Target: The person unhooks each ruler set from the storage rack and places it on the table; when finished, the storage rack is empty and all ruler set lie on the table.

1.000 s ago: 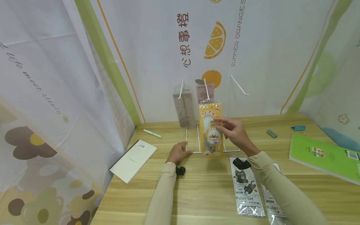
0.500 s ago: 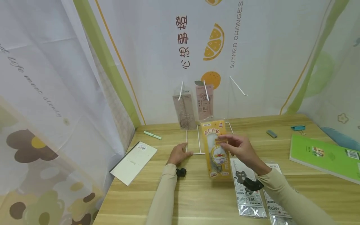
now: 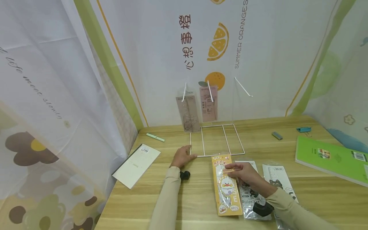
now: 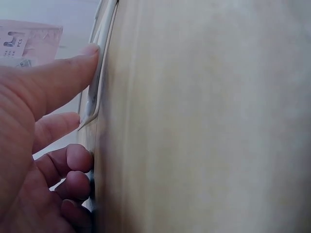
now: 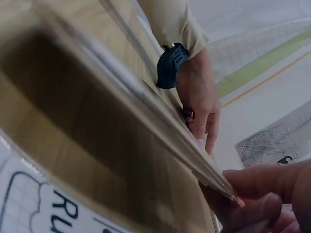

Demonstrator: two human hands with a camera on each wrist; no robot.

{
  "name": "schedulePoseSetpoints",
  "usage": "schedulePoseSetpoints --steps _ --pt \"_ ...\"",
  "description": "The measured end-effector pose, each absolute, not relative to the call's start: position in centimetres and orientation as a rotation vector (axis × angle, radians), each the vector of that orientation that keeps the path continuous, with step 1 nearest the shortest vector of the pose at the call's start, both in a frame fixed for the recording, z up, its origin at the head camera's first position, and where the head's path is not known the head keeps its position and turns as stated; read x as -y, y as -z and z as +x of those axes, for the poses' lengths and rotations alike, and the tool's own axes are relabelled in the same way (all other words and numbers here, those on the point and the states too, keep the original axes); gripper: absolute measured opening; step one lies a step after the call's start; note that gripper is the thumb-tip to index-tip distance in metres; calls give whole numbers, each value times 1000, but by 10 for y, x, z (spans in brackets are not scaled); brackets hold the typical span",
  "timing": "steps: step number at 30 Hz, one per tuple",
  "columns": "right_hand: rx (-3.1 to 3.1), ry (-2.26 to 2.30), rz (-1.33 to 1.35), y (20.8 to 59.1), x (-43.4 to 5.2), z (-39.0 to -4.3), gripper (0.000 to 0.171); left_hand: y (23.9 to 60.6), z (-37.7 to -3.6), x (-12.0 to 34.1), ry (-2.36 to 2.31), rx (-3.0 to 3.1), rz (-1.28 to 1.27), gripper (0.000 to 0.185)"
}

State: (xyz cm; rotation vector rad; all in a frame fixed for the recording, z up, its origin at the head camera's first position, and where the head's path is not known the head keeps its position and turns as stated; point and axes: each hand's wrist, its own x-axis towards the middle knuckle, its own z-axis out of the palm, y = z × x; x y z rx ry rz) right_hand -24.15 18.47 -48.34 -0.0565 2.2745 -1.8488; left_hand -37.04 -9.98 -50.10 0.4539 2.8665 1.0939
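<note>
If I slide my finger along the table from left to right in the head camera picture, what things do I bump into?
White booklet → green pen → left hand → white wire rack → yellow duck packet, held by the right hand → gray eraser → blue clip → green notebook.
</note>
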Motion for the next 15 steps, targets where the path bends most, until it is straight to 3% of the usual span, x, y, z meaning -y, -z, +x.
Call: schedulePoseSetpoints --steps 15 --pt "-2913 1154 -281 492 -182 -244 22 502 -371 101 -1105 -2865 487 62"
